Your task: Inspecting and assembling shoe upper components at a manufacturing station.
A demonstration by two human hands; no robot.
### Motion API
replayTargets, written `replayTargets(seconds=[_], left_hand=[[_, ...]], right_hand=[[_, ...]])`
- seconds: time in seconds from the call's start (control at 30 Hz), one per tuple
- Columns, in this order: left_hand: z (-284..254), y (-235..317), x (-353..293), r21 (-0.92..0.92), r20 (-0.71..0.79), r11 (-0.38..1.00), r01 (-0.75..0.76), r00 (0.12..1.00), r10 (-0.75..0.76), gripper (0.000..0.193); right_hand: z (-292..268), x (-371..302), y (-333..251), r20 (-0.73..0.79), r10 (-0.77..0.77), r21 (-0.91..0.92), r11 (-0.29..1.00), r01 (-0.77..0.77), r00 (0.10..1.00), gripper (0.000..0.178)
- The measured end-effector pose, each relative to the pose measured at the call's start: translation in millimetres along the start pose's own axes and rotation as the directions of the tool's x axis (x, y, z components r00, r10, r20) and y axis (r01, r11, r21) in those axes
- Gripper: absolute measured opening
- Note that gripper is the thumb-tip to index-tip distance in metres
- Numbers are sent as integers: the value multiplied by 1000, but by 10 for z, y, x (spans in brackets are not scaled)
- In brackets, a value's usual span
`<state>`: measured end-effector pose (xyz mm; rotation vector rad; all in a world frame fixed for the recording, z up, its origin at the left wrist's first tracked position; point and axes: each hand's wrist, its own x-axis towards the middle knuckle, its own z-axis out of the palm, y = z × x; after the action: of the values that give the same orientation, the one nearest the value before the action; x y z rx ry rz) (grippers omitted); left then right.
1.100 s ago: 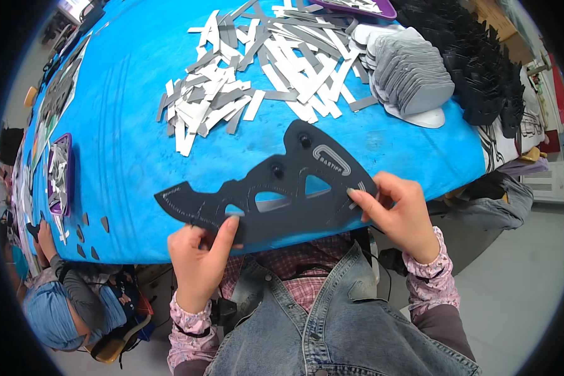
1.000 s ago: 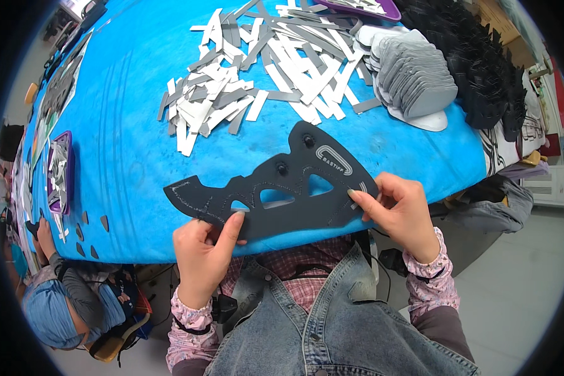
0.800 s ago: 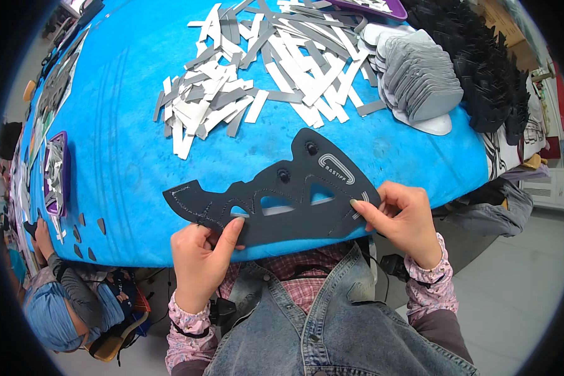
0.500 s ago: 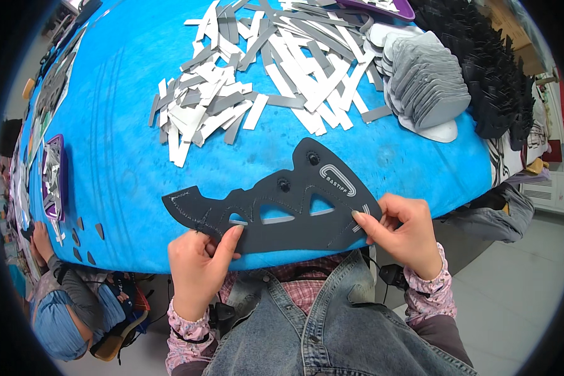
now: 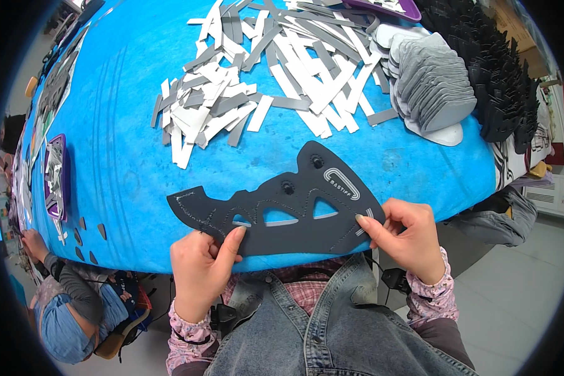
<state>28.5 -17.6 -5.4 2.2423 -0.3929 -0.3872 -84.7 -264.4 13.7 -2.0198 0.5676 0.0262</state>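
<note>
Between my two hands I hold a flat dark grey shoe upper piece (image 5: 282,232), with stitched lines, several cut-out windows, two dark round spots and a pale printed mark. My left hand (image 5: 203,266) pinches its lower left edge, thumb on top and fingers underneath. At the lower right corner, my right hand (image 5: 410,235) pinches it the same way, thumb beside the small pale stripes. Blue cloth shows through the windows, along with thin pale edges. The piece is held over the near edge of the blue-covered table (image 5: 138,207).
Beyond the piece lies a heap of white and grey strips (image 5: 232,106). To its right are stacked grey rounded pieces (image 5: 435,84) and a black pile (image 5: 501,94). A purple tray (image 5: 56,182) of scraps stands at left, near small dark pieces (image 5: 102,232) and a co-worker (image 5: 72,313).
My hands keep the same pinch on the shoe upper piece. The whole view has shifted slightly, and the co-worker's hand at the left has moved a little.
</note>
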Motion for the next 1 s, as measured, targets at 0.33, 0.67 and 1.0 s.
replayTargets(seconds=[0.33,0.67,1.0], left_hand=[[-8,-9,10,22,3,1000,-15,1000,15,40],[-119,21,17,-390,89,908,153,988,-128,22],[-115,-33,57,-461,172,871,171,980,-102,20]], right_hand=[[0,-6,15,9,22,7,1000,-22,1000,28],[-1,-8,3,39,-19,58,998,17,999,27],[-30,-1,12,48,-47,21,999,46,998,24]])
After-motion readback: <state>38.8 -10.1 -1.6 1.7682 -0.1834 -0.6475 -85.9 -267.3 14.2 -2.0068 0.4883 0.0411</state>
